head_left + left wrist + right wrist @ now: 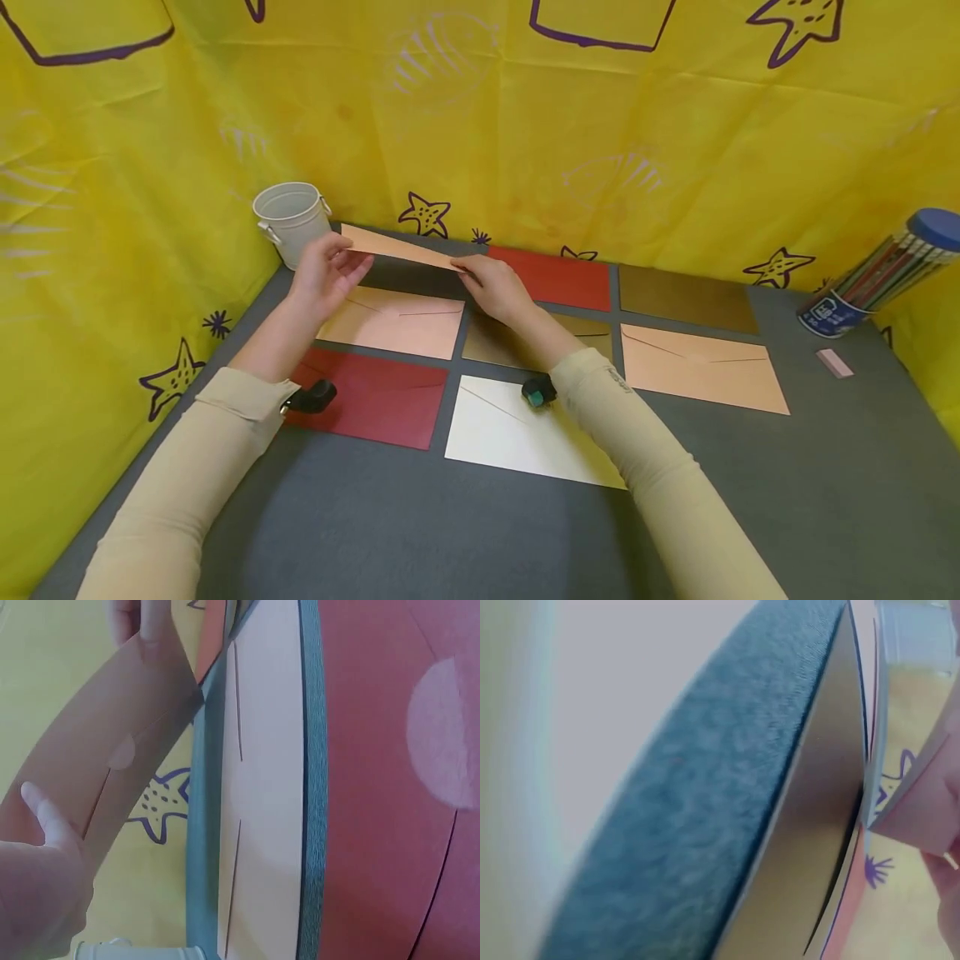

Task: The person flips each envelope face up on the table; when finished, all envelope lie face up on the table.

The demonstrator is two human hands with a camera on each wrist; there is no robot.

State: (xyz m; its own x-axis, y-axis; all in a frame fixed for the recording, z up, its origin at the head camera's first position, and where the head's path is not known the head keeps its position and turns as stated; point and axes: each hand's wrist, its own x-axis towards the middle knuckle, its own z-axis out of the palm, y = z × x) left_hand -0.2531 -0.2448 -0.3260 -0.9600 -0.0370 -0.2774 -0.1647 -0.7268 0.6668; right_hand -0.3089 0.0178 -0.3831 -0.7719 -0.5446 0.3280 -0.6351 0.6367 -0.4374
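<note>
A peach envelope is held up over the back of the table, tilted so the head view sees it nearly edge-on. My left hand pinches its left end; the thumb lies on the flap side in the left wrist view. At the other end my right hand pinches the corner. The flap's round seal shows in the left wrist view. Beneath the hands lie another peach envelope and a brown envelope, the latter partly covered by the right forearm.
Nearer lie a dark red envelope and a white envelope. Behind and right are a red envelope, a brown one and a peach one. A white bucket stands back left, a pencil cup and pink eraser right. Yellow cloth hangs behind.
</note>
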